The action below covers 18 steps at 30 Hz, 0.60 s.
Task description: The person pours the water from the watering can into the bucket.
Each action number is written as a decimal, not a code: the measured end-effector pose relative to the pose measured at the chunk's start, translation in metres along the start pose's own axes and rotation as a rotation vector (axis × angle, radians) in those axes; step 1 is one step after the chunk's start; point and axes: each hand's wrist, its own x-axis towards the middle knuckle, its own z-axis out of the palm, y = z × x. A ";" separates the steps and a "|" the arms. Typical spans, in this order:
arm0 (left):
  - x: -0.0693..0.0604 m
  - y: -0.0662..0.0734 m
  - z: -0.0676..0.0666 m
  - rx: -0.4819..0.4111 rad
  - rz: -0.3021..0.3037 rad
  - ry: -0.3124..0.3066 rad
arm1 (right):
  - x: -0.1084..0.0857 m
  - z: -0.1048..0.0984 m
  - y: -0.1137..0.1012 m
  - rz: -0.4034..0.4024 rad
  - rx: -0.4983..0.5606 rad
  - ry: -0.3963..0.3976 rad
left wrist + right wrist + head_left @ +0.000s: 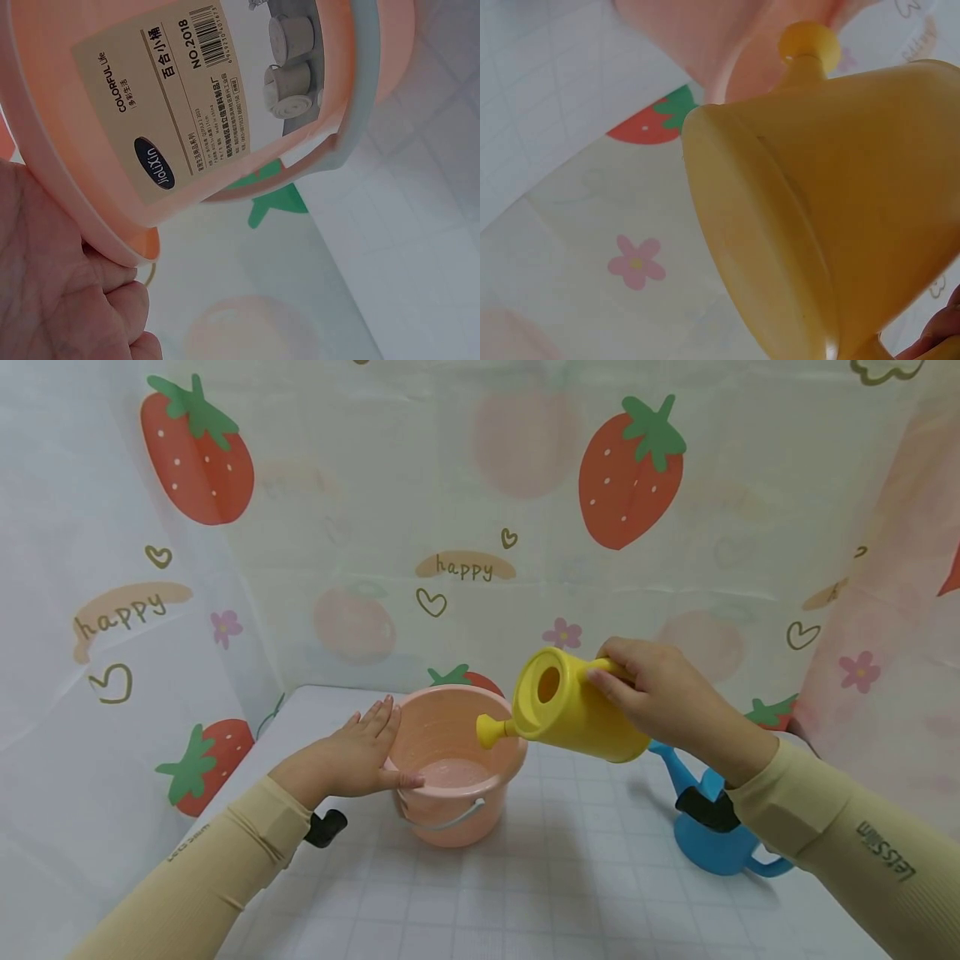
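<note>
Hands apart, a yellow plastic watering can (588,714) is gripped by its handle in the right hand (660,689), tilted beside a pink plastic bucket (450,739) whose rim is touched by the left hand's (352,756) outstretched fingers. Any water could be spilled if the spout were swung wide. The white gridded bench (570,893) is backed by strawberry-printed sheeting (360,485).

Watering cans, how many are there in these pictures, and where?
2. The yellow can is tilted in the right hand, its spout toward the pink bucket. The blue can is on the table to the right, partly hidden by the right forearm.
</note>
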 end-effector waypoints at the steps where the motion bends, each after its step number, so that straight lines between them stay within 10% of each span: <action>1: 0.000 0.000 0.000 0.001 -0.001 0.000 | 0.000 0.000 0.000 -0.001 -0.002 0.000; 18: 0.004 -0.003 0.005 -0.013 -0.001 0.008 | 0.002 0.001 0.002 -0.007 -0.020 -0.006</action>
